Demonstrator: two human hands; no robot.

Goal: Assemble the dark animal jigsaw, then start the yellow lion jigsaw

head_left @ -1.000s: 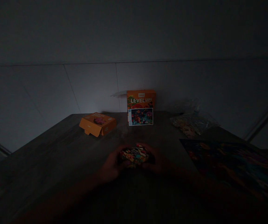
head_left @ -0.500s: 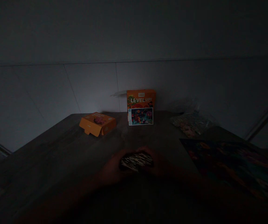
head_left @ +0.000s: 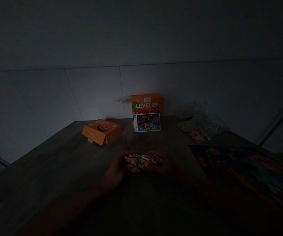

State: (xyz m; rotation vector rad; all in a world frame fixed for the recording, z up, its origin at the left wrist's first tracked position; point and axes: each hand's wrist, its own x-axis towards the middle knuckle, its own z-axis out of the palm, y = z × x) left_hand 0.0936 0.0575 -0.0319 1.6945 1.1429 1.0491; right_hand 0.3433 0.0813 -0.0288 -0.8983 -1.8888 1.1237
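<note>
The handful of coloured pieces (head_left: 140, 162) has turned between the palms since the earlier frame: printed faces now show where blurred, pale streaks did, and the hands have shifted with it. The boxes seem to keep their places, the whole view sliding slightly left.

The left hand (head_left: 114, 172) and the right hand (head_left: 166, 165) have a shared grip, pressed in from opposite sides around the handful, fingers curled along its far side and thumbs at the near edge. The handful is in front of the person, over the bench (head_left: 65, 157); whether it touches the surface is too dark to tell.

Opening looks done for the low orange box (head_left: 102, 129), whose front flap hangs out. The upright box (head_left: 145, 104) also has a flap sticking out, with a picture card (head_left: 148, 123) in front. What remains, judging by the pieces, is the whole handful: they look loose and bunched, none laid out. At right, a dark printed sheet (head_left: 237, 170) lies flat near a clear plastic bag (head_left: 211, 126), its contents unclear.
</note>
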